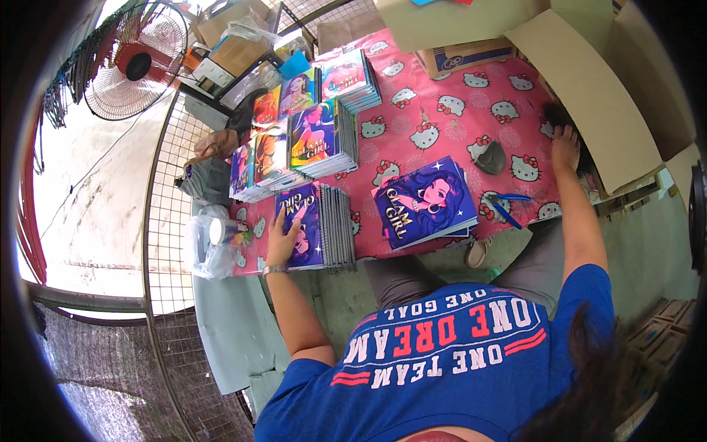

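My left hand lies with fingers outstretched on the left part of a purple-covered notebook, the top one of a spiral-bound stack at the table's near edge. My right hand is at the table's right side, fingers apart, next to a dark fuzzy thing and the open cardboard box; it holds nothing that I can see. Between my hands, a small, slightly fanned pile of purple notebooks lies on the pink tablecloth. Blue-handled pliers and a grey lump lie right of it.
Several taller stacks of colourful notebooks stand at the back left. A clear plastic bag with a white roll hangs by the left edge. A standing fan is at far left. Another carton sits at the back.
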`<action>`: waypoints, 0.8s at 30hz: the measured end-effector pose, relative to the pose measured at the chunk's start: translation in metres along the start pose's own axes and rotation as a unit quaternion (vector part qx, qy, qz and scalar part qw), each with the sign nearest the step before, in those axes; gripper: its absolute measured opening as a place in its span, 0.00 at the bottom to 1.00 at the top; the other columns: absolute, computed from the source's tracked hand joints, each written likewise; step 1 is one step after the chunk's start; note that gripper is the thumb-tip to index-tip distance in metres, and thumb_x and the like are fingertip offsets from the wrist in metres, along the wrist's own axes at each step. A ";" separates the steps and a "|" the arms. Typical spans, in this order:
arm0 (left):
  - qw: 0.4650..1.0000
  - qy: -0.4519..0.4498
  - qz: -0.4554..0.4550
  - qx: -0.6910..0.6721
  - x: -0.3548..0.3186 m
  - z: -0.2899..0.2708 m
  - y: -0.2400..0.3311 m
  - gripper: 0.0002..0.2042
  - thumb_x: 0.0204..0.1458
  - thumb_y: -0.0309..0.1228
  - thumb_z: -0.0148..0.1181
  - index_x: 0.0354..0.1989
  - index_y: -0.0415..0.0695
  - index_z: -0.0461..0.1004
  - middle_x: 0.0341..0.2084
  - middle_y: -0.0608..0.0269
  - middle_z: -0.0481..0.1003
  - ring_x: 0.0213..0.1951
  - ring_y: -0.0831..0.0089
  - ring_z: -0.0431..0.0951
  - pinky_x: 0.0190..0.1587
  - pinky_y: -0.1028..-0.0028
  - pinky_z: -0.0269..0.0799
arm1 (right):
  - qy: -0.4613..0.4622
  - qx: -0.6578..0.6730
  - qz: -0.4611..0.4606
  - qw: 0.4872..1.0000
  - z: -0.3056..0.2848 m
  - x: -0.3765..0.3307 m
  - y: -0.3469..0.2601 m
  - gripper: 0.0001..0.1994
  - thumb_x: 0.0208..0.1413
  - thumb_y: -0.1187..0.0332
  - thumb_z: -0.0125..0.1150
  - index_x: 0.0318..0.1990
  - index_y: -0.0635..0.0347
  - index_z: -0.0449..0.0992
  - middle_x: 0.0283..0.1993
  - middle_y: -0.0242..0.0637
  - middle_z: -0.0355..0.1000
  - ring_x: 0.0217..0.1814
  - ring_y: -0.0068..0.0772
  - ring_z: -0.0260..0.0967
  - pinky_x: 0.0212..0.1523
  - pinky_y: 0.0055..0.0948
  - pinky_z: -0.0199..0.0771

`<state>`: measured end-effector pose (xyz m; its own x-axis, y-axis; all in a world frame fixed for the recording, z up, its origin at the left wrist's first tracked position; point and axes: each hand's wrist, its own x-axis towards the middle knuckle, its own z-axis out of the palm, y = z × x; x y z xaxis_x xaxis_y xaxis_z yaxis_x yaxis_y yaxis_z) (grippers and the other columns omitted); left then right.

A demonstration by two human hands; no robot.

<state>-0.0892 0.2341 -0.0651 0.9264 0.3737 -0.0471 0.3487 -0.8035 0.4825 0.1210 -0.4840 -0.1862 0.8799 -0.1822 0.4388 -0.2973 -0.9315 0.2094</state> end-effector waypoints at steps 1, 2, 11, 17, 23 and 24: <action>1.000 -0.013 -0.008 -0.010 0.000 -0.009 -0.003 0.35 0.52 0.52 0.63 0.69 0.56 0.61 0.68 0.33 0.51 0.69 0.44 0.55 0.67 0.58 0.56 | 0.022 0.011 -0.019 1.000 0.000 0.003 -0.003 0.12 0.61 0.67 0.46 0.49 0.55 0.74 0.56 0.40 0.67 0.58 0.43 0.67 0.55 0.43 0.72; 0.999 -0.033 -0.007 -0.026 0.004 -0.010 0.001 0.35 0.52 0.51 0.63 0.68 0.56 0.62 0.68 0.33 0.51 0.69 0.44 0.55 0.68 0.58 0.55 | 0.044 0.010 -0.032 0.998 0.008 0.006 0.011 0.12 0.61 0.67 0.46 0.48 0.55 0.74 0.55 0.41 0.67 0.57 0.42 0.67 0.55 0.42 0.72; 0.945 0.067 0.304 -0.102 0.027 0.075 0.194 0.15 0.53 0.32 0.63 0.48 0.41 0.78 0.51 0.48 0.76 0.56 0.55 0.73 0.60 0.62 0.65 | -0.075 0.028 -0.024 0.996 0.013 0.021 0.012 0.11 0.60 0.68 0.46 0.45 0.57 0.75 0.46 0.44 0.72 0.54 0.46 0.71 0.51 0.43 0.75; 0.945 -0.124 0.299 0.042 0.021 0.178 0.257 0.16 0.53 0.31 0.63 0.49 0.39 0.77 0.47 0.45 0.77 0.50 0.54 0.77 0.53 0.62 0.70 | -0.002 0.093 0.014 0.996 0.039 0.034 0.010 0.12 0.61 0.69 0.45 0.45 0.60 0.75 0.48 0.48 0.72 0.55 0.50 0.71 0.54 0.47 0.73; 0.972 -0.124 0.184 -0.075 0.013 0.175 0.266 0.13 0.50 0.28 0.65 0.44 0.40 0.76 0.33 0.45 0.80 0.37 0.53 0.81 0.41 0.62 0.74 | 0.018 0.143 0.034 0.989 0.075 0.029 0.030 0.13 0.60 0.69 0.45 0.45 0.60 0.76 0.49 0.48 0.73 0.57 0.50 0.70 0.58 0.45 0.69; 0.973 -0.109 0.188 -0.082 0.013 0.178 0.264 0.13 0.50 0.28 0.65 0.44 0.40 0.76 0.32 0.46 0.80 0.36 0.54 0.82 0.40 0.63 0.74 | 0.007 0.157 0.048 0.986 0.071 0.028 0.030 0.13 0.60 0.69 0.46 0.45 0.60 0.77 0.50 0.48 0.73 0.57 0.50 0.70 0.58 0.45 0.69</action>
<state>0.0407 -0.0556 -0.0940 0.9984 -0.0549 -0.0159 -0.0324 -0.7731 0.6334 0.1630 -0.5396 -0.2291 0.8473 -0.2724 0.4559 -0.2477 -0.9620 -0.1146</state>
